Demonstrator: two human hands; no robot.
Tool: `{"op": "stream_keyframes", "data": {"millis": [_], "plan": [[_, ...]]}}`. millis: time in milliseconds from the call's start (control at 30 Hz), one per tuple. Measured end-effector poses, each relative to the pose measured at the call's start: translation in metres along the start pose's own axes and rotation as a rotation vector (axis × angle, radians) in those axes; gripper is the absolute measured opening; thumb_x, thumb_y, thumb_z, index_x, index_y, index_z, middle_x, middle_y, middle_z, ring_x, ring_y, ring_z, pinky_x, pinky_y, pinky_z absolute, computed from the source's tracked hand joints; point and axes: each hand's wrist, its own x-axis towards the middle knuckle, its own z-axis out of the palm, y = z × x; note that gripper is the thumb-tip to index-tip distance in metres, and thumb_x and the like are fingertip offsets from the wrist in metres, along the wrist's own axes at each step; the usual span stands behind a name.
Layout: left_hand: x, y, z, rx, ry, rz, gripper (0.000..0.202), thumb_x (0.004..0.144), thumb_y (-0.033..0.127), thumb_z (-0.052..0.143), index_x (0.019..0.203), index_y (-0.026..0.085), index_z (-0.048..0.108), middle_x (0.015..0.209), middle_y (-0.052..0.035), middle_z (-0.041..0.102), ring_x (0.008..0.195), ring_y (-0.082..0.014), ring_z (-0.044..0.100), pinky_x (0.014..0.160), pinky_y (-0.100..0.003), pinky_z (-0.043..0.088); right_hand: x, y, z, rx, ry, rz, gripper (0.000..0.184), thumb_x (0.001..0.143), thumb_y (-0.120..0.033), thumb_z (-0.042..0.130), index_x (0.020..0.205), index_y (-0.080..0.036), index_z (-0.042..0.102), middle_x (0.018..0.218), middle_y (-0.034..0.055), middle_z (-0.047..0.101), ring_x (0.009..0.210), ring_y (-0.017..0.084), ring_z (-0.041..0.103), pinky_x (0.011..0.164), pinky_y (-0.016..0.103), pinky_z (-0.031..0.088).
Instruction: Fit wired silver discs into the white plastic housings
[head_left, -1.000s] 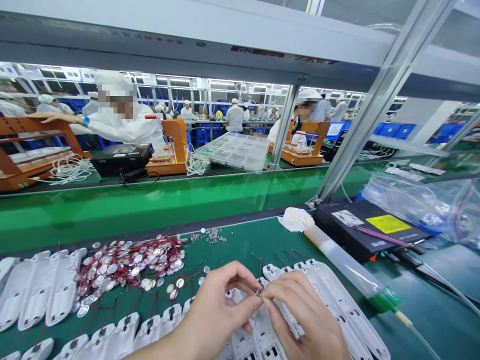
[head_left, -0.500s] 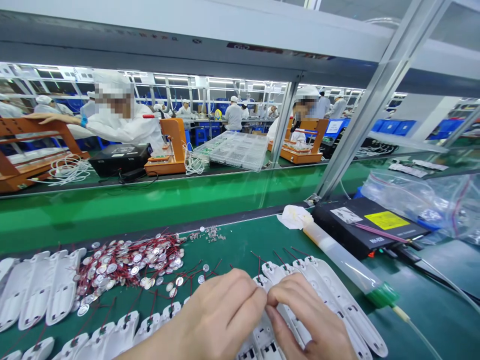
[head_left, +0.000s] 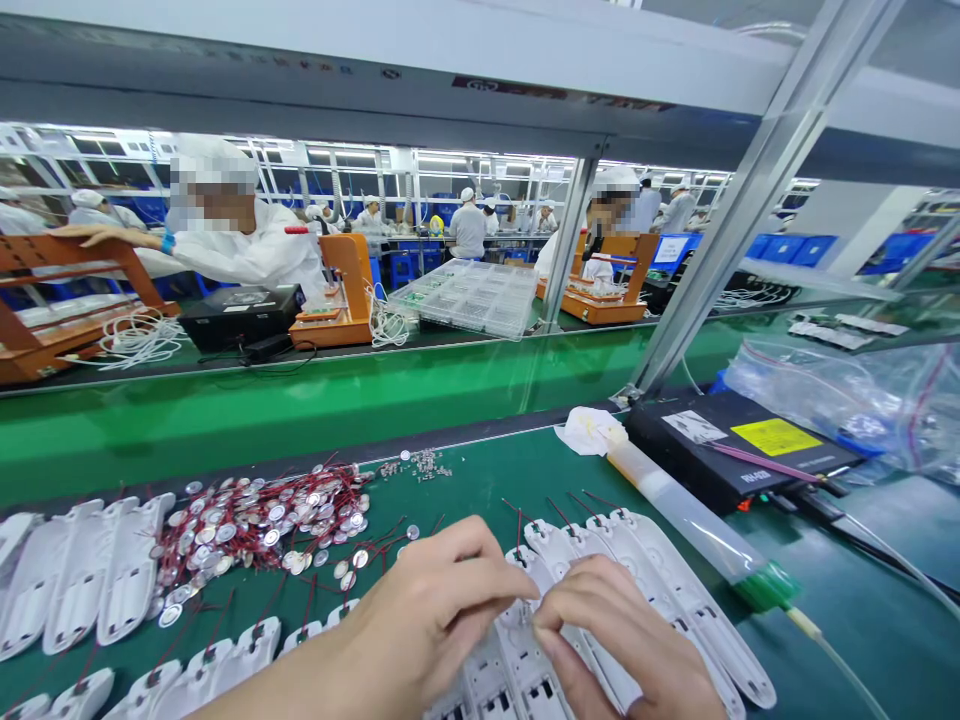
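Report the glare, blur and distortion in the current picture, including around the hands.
Head view: pale reflections streak the green strip and shine off the plastic bags; head view: far workers look soft; head view: the metal post leans steeply, probably partly wide-angle stretch; head view: detail between the left hand and right hand is too indistinct to tell.
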Motion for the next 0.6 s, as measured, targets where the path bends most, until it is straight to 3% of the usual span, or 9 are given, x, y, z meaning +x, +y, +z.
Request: {"op": "stream_keyframes", "data": {"millis": [100,233,300,400,467,533,600], "plan": [[0.001,0.002,0.008,-0.239,0.009,-0.276,0.024,0.081,0.012,0.045,0.089,0.020,0.067,0.074,-0.0017,0.047,0.061,-0.0115,0.053,0.054,-0.022,0.048,-0.003,0.000,0.003,-0.038,0.078,-0.024,0.012,0.079,-0.008,0.046,0.074,-0.019,0.046,0.063,-0.0030,0.053,0.061,0.009,0.050,0.061,0.024,0.042],[-0.001,0.003,0.017,-0.543,-0.019,-0.598,0.020,0.074,0.018,0.050,0.084,0.018,0.069,0.075,0.0003,0.042,0.042,-0.0050,0.047,0.034,-0.018,0.044,-0.004,0.000,0.001,-0.271,0.049,-0.162,0.013,0.073,-0.006,0.049,0.072,-0.020,0.048,0.063,-0.0043,0.055,0.060,0.010,0.053,0.076,0.030,0.039],[-0.003,0.002,0.016,-0.470,-0.003,-0.529,0.021,0.075,0.016,0.051,0.085,0.019,0.069,0.075,-0.0005,0.045,0.043,-0.0050,0.047,0.036,-0.017,0.044,-0.006,0.001,0.001,-0.215,0.054,-0.120,0.013,0.074,-0.008,0.049,0.071,-0.020,0.048,0.062,-0.0045,0.055,0.060,0.009,0.052,0.073,0.028,0.040],[-0.005,0.002,0.011,-0.214,0.044,-0.174,0.025,0.079,0.010,0.049,0.093,0.019,0.068,0.076,-0.0033,0.052,0.060,-0.0094,0.053,0.051,-0.017,0.047,-0.012,0.007,0.004,0.078,0.024,0.101,0.011,0.080,-0.014,0.047,0.072,-0.022,0.048,0.062,-0.0054,0.053,0.059,0.008,0.052,0.057,0.019,0.042],[-0.004,0.002,0.007,-0.105,0.013,-0.025,0.023,0.082,0.009,0.048,0.095,0.018,0.066,0.077,-0.0044,0.054,0.066,-0.0100,0.053,0.060,-0.018,0.047,-0.016,0.009,0.006,0.239,-0.037,0.246,0.011,0.081,-0.017,0.047,0.072,-0.023,0.050,0.062,-0.0064,0.052,0.058,0.007,0.052,0.052,0.015,0.041],[-0.003,0.004,0.005,-0.112,-0.033,-0.059,0.018,0.084,0.012,0.049,0.087,0.015,0.067,0.075,-0.0038,0.055,0.064,-0.0093,0.052,0.060,-0.018,0.047,-0.016,0.009,0.005,0.308,-0.091,0.310,0.012,0.081,-0.019,0.049,0.070,-0.024,0.052,0.061,-0.0070,0.052,0.057,0.006,0.053,0.051,0.014,0.041],[0.001,0.006,0.005,-0.246,-0.036,-0.238,0.015,0.082,0.019,0.052,0.075,0.015,0.065,0.074,-0.0024,0.052,0.060,-0.0089,0.051,0.051,-0.016,0.046,-0.014,0.005,0.002,0.293,-0.124,0.300,0.013,0.082,-0.021,0.049,0.069,-0.024,0.052,0.062,-0.0067,0.052,0.059,0.007,0.054,0.054,0.014,0.043]]}}
